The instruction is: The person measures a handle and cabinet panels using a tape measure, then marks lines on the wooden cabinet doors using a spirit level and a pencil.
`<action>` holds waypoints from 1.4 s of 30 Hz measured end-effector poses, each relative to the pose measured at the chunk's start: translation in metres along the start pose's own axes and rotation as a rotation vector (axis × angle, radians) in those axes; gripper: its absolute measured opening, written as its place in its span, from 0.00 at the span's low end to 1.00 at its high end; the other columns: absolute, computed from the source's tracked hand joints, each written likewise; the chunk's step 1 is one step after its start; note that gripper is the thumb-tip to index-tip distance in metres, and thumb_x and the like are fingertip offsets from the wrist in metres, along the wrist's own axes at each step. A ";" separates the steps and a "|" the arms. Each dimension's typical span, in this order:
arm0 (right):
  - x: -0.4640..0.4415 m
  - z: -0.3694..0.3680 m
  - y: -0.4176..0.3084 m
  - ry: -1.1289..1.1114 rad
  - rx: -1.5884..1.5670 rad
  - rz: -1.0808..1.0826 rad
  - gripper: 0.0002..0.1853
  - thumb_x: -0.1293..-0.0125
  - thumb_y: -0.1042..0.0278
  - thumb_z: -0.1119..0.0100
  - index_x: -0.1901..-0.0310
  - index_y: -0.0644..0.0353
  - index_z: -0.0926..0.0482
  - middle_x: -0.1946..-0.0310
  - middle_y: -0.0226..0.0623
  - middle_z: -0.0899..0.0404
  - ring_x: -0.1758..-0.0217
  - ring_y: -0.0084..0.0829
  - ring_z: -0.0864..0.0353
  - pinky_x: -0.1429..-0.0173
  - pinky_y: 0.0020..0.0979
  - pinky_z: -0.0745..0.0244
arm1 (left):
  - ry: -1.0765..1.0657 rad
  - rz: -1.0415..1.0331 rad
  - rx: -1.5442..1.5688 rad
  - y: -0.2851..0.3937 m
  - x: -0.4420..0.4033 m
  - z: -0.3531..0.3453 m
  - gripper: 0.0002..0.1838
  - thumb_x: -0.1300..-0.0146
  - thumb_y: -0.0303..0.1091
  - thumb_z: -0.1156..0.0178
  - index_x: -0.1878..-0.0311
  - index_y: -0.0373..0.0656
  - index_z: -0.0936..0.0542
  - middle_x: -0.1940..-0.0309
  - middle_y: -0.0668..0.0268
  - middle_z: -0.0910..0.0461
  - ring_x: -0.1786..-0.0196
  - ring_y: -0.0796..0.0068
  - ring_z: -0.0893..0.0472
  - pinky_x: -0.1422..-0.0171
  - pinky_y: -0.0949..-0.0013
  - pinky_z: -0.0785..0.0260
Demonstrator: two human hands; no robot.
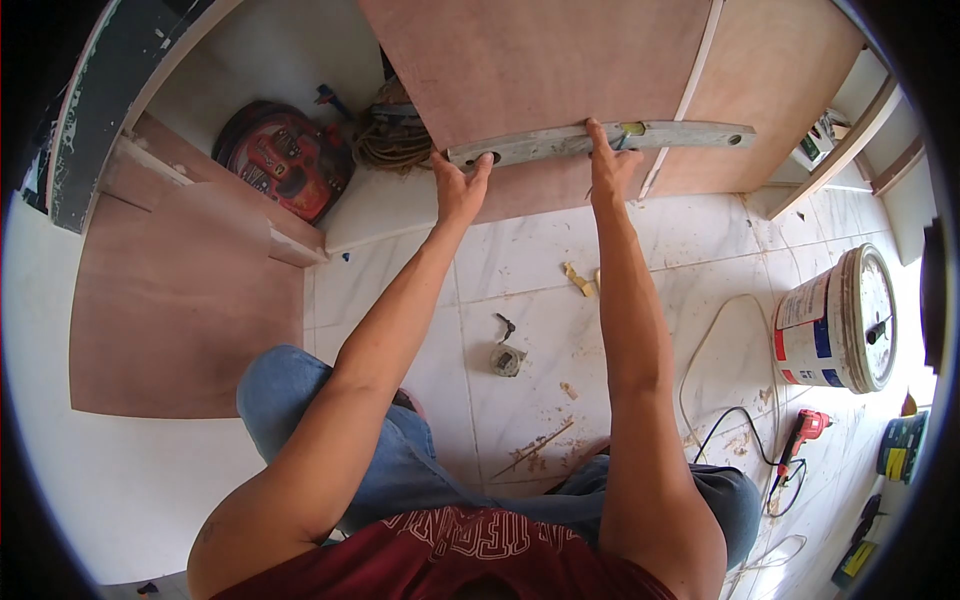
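Observation:
Both arms reach forward to a long metal spirit level (pixel 545 146) that lies nearly horizontal against a reddish plywood panel (pixel 540 60). My left hand (pixel 462 185) grips the level near its left end, thumb and fingers apart around its lower edge. Right of the level's middle, beside the vial, my right hand (pixel 612 165) holds it, with the thumb over the front. A pale vertical strip (pixel 690 90) runs up the panel to the right of my right hand.
On the tiled floor lie a tape measure (pixel 507 360), a small dark tool (pixel 506 326), yellowish scraps (pixel 577 280) and a red corded tool (pixel 803 435). A white bucket (pixel 850 320) stands right. A red-black round case (pixel 285 160) and coiled rope (pixel 393 135) sit back left.

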State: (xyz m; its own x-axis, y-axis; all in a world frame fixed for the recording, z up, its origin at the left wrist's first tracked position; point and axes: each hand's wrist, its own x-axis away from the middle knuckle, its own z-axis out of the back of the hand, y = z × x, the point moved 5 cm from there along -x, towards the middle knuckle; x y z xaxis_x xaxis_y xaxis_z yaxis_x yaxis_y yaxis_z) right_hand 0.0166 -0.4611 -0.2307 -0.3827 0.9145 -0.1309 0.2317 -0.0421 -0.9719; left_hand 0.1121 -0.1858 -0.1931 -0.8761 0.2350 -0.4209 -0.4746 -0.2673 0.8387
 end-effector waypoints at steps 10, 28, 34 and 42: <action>0.003 -0.005 -0.006 -0.023 -0.125 0.107 0.41 0.46 0.54 0.20 0.44 0.78 0.32 0.47 0.52 0.28 0.45 0.40 0.27 0.39 0.37 0.32 | -0.005 0.035 -0.022 -0.008 -0.001 0.000 0.53 0.37 0.53 0.30 0.26 0.26 0.49 0.29 0.36 0.40 0.26 0.44 0.37 0.23 0.55 0.45; 0.039 0.000 -0.040 0.193 -0.029 -0.053 0.56 0.50 0.47 0.22 0.31 0.71 0.46 0.50 0.62 0.20 0.46 0.57 0.18 0.38 0.46 0.25 | -0.057 0.028 -0.111 -0.017 -0.006 -0.003 0.60 0.37 0.65 0.35 0.25 0.23 0.53 0.28 0.35 0.43 0.25 0.43 0.38 0.22 0.53 0.45; 0.043 0.001 -0.044 0.221 0.024 -0.095 0.55 0.51 0.46 0.22 0.31 0.69 0.45 0.49 0.62 0.20 0.44 0.57 0.18 0.37 0.46 0.26 | -0.054 0.017 -0.127 -0.011 -0.005 -0.003 0.62 0.38 0.68 0.35 0.26 0.21 0.54 0.29 0.33 0.42 0.26 0.41 0.37 0.24 0.52 0.43; 0.040 0.000 -0.041 0.191 0.040 -0.093 0.55 0.51 0.46 0.22 0.32 0.70 0.45 0.48 0.63 0.21 0.43 0.57 0.18 0.38 0.45 0.26 | -0.051 0.035 -0.177 -0.017 -0.005 -0.002 0.62 0.39 0.67 0.34 0.26 0.22 0.54 0.29 0.33 0.41 0.26 0.39 0.36 0.24 0.52 0.41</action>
State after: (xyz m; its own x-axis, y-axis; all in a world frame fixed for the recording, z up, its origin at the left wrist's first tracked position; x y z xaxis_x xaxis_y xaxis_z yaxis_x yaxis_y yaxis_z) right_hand -0.0084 -0.4229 -0.1957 -0.2233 0.9747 -0.0039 0.1664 0.0341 -0.9855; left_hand 0.1246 -0.1841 -0.2056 -0.8890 0.2683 -0.3711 -0.4556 -0.4355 0.7764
